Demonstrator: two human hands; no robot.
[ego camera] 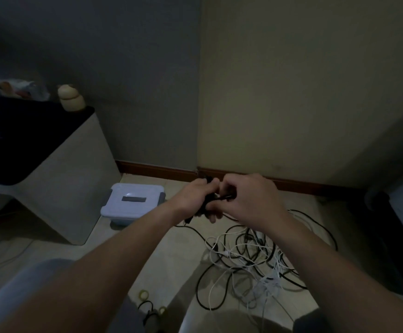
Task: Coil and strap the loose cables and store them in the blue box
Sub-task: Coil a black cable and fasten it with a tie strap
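Dim room, seen from above my own arms. My left hand (195, 195) is curled round a small black coil (205, 205), held up in front of me over the floor (171, 248), so its loops cannot spring apart. My right hand (250, 198) meets it from the other side, fingers bent and pinching at the coil, probably fixing a strap, though I cannot make out the strap. One plug end hangs below my left hand. The rest of the cables (255, 258), black and white, lie tangled on the floor under my right arm. The box (133, 203) sits shut, just left of my hands. Small bands (144, 294) lie near my knees, within reach.
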